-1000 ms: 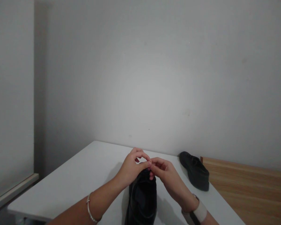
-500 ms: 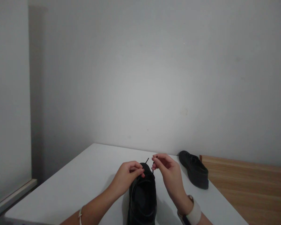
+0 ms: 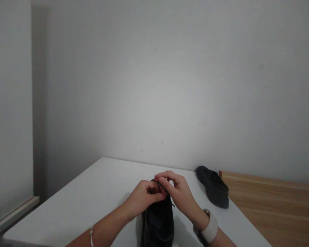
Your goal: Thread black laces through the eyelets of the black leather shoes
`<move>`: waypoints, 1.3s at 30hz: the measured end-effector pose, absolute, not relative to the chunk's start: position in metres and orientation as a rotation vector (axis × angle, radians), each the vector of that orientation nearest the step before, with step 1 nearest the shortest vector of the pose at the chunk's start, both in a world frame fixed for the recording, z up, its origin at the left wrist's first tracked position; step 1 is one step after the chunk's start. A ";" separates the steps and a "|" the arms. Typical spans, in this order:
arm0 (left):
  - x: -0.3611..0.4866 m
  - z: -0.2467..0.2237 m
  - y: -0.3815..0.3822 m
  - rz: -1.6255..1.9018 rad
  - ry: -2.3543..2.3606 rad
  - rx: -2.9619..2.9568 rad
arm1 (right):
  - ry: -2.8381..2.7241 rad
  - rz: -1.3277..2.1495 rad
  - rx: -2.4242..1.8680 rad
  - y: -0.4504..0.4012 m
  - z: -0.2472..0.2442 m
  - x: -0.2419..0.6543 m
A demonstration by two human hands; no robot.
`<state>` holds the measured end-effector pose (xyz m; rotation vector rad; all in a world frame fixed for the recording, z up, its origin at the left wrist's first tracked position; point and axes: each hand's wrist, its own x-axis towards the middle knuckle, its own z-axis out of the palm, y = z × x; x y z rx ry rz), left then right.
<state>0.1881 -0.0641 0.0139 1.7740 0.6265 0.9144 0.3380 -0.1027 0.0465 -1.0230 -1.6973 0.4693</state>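
A black shoe (image 3: 158,224) stands on the white table, its heel toward me and its toe away. Over the front of the shoe, my left hand (image 3: 146,195) is closed in a pinch on the black shoelace (image 3: 159,186). My right hand (image 3: 175,188) meets it from the right, thumb and forefinger pinching the lace too. A short lace end sticks out below the right hand, beside the shoe. The two hands' fingertips nearly touch and hide most of the shoe's lacing and toe.
A second black shoe (image 3: 213,187) rests near the far right edge of the white table (image 3: 92,199). Beyond that edge is a wooden board (image 3: 267,202). A grey wall (image 3: 154,85) rises behind the table, and a white panel (image 3: 10,103) stands at the left.
My right hand has moved left, bringing the lace across to my left hand. The hands, apart before, now come together over the shoe's front.
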 end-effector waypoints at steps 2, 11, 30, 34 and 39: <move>0.184 0.017 -0.068 0.990 0.675 1.967 | -1.680 0.551 -1.022 -0.100 0.042 0.347; 0.188 0.007 -0.076 1.645 0.429 3.037 | -1.820 0.795 -1.134 -0.103 0.019 0.365; 0.172 0.004 -0.075 1.144 0.622 2.553 | -1.970 -0.140 -1.490 -0.088 0.006 0.372; 0.188 0.006 -0.067 1.091 0.642 2.021 | -1.862 0.092 -1.390 -0.090 0.001 0.373; 0.206 0.004 -0.057 1.064 0.618 1.678 | -1.777 0.245 -1.249 -0.102 0.003 0.378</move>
